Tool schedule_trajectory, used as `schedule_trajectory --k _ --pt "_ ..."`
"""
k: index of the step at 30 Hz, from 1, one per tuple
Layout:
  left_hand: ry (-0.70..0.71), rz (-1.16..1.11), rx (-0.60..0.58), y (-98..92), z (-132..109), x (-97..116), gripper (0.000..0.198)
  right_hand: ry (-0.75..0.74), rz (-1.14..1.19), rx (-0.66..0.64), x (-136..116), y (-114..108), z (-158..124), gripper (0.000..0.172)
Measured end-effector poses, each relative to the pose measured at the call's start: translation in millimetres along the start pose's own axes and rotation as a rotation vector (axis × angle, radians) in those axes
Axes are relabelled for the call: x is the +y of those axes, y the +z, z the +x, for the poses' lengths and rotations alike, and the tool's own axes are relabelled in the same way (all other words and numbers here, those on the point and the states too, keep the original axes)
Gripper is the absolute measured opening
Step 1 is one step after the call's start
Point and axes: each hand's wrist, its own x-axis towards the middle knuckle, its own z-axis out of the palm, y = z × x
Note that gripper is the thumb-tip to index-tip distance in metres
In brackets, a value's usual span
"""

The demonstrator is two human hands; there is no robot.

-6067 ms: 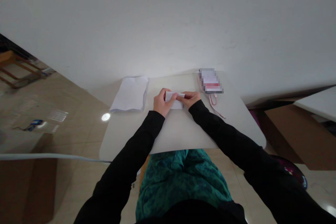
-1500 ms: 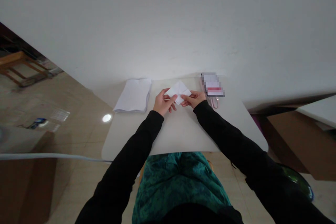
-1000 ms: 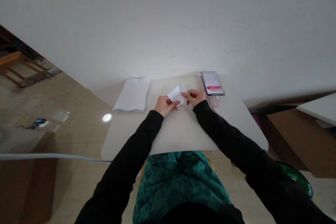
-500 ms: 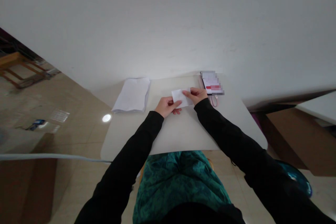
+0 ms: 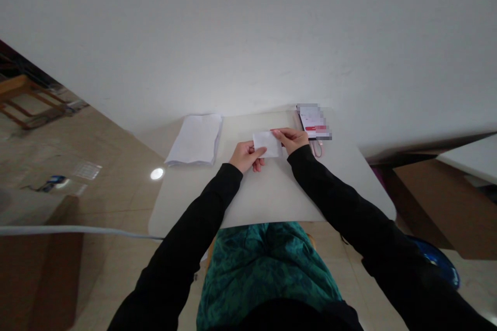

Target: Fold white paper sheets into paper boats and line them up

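Observation:
A small white piece of paper [image 5: 267, 144], roughly rectangular, is held above the table between both hands. My left hand [image 5: 248, 156] grips its lower left part, thumb on top and fingers underneath. At the upper right corner, my right hand [image 5: 290, 139] pinches the paper between thumb and fingers. Whether the paper is folded in layers is too small to tell. To the left on the white table [image 5: 272, 201] lies a stack of white paper sheets [image 5: 197, 139].
A phone [image 5: 312, 123] with a lit, partly blurred screen lies at the table's back right, with a pink strap [image 5: 317, 149] beside it. The table meets a white wall [image 5: 248, 36]. Brown cardboard [image 5: 446, 201] stands to the right, and a wooden stool [image 5: 23, 95] far left.
My right thumb has slid up and right toward the paper's top corner. The paper now lies more level, while my left hand keeps its grip and has barely moved.

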Motion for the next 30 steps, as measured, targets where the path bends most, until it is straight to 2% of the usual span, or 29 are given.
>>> schedule_trajectory --k 4,8,10,12,14,16,18,20,22,25,27,30 --pt "0.015 -0.001 0.076 -0.7 0.5 -4.3 0.045 0.095 0.014 -0.102 1.4 1.6 -4.2 0.042" --pt "0.058 0.156 0.208 -8.0 -13.7 -0.5 0.051 0.099 0.033 -0.243 2.2 1.1 -14.9 0.041" --pt "0.127 0.188 0.262 -12.9 -26.5 1.6 0.044 0.144 0.051 -0.332 1.9 1.1 -22.5 0.040" --pt "0.141 0.207 0.277 -16.1 -42.9 1.8 0.048 0.217 0.053 -0.398 0.8 1.2 -31.8 0.043" --pt "0.093 0.216 0.276 -16.1 -61.8 -0.6 0.043 0.269 0.054 -0.403 -0.7 0.3 -42.7 0.054" --pt "0.086 0.335 0.242 -13.3 -81.7 -4.9 0.034 0.264 0.037 -0.436 -1.0 -1.8 -53.9 0.064" --pt "0.218 0.605 0.272 -9.9 -100.1 -9.8 0.024 0.255 -0.044 -0.590 0.7 -4.7 -63.7 0.045" --pt "0.362 0.777 0.228 -8.2 -115.3 -14.6 0.021 0.156 -0.162 -0.727 4.1 -7.5 -70.9 0.026" --pt "0.430 0.868 0.161 -9.2 -126.6 -19.1 0.021 -0.049 -0.272 -0.766 7.4 -9.7 -75.5 0.021" --pt "0.454 0.995 0.090 -14.2 -136.9 -24.2 0.031 -0.404 -0.340 -0.722 9.5 -13.1 -78.8 0.024" --pt "0.449 1.044 0.082 -16.9 -139.9 -25.6 0.037 -0.586 -0.353 -0.712 8.8 -16.9 -79.3 0.032" --pt "0.445 1.051 0.090 -17.1 -140.2 -24.0 0.039 -0.702 -0.476 -0.718 7.1 -23.8 -77.8 0.043"
